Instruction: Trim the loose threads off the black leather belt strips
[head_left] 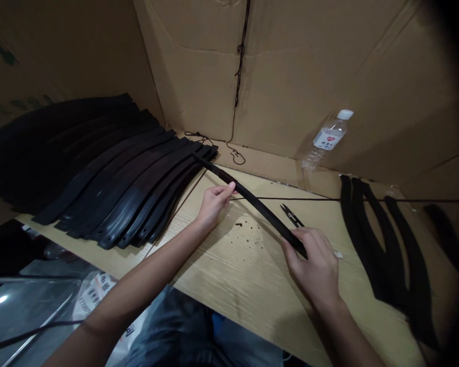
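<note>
A long, slightly curved black strip [262,208] slants above the table between my two hands. My left hand [215,201] pinches it near its middle, thumb on top. The near right end lies in my right hand [315,260], whose fingers wrap round it. At the far left, the strip's other end reaches over the edge of a big pile of similar black strips [133,178]. Small black thread snips [290,215] lie on the table just beyond my right hand. Dark crumbs [252,235] are scattered on the wood below the strip.
Cardboard walls [290,66] close off the back and left. A clear plastic bottle [327,137] leans at the back right. Several flat black pieces [386,255] lie at the right. A dark cord [239,66] hangs down the back wall; another crosses the pale wooden table [222,275].
</note>
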### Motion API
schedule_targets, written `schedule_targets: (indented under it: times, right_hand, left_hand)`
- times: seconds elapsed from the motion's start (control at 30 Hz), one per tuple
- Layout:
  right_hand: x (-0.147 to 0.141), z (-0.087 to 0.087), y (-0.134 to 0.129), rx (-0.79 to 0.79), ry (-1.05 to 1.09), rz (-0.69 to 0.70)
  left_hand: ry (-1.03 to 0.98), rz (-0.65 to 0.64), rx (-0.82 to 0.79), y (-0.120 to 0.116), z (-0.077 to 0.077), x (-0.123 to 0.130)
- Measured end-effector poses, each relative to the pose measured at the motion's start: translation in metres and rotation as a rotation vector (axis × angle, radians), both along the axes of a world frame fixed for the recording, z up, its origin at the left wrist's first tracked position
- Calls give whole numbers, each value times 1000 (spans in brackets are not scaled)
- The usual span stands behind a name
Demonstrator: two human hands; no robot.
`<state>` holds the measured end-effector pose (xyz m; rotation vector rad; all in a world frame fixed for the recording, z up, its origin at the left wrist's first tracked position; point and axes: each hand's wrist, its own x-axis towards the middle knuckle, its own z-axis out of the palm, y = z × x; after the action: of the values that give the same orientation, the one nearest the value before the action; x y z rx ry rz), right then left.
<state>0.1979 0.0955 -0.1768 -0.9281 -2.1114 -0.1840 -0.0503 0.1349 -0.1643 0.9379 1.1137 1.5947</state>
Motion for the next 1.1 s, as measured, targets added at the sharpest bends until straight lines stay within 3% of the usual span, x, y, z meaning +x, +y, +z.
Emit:
schedule_targets:
  times: [0.33, 0.57, 0.77, 1.1]
  right_hand:
    - [1, 1, -1, 42, -77, -44]
    - [3, -3, 3, -45, -57, -142]
    - [0, 0, 1, -77, -38, -92]
    - [-2, 3, 0, 43, 3, -48]
  left_hand:
    - [-6, -46, -74, -2, -1, 0]
    - [-39, -140, 7, -1, 1, -3]
    - [-16, -92, 0, -4, 7, -3]
    - [0, 23, -61, -4, 6, -3]
